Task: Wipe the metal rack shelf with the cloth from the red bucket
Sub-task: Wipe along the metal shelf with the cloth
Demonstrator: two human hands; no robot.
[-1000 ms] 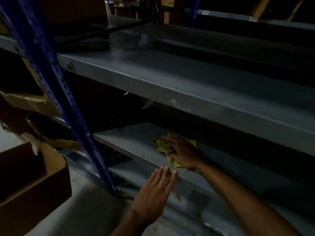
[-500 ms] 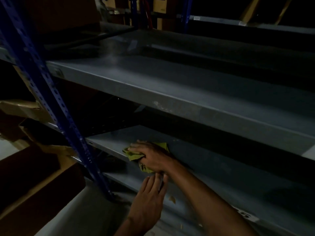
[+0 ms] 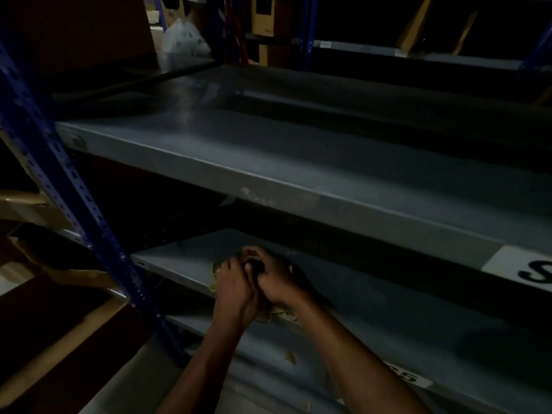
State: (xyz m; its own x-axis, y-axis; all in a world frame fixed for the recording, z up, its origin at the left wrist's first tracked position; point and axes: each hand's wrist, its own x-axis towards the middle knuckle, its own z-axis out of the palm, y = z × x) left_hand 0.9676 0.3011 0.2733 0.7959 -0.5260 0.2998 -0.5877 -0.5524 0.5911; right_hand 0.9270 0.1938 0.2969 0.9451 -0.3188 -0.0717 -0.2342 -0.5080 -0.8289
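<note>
A yellow-green cloth [image 3: 276, 314] lies bunched at the front edge of the lower grey metal shelf [image 3: 185, 258]. Both my hands meet over it. My left hand [image 3: 236, 289] closes on the cloth's left part, and a small corner of fabric shows beside its knuckles. My right hand [image 3: 273, 279] grips the cloth from the right, fingers curled, touching the left hand. Most of the cloth is hidden under the hands. No red bucket is in view.
A wider grey shelf [image 3: 298, 162] hangs just above the hands. A blue perforated upright [image 3: 89, 222] stands to the left. Torn cardboard boxes [image 3: 44, 339] sit at lower left. White labels [image 3: 525, 270] are stuck on the shelf edges. Paper scraps [image 3: 289, 357] lie on the bottom shelf.
My left hand rose from the bottom shelf edge and joined the right hand on the cloth. The cloth went from spread flat under the right palm to bunched between both hands.
</note>
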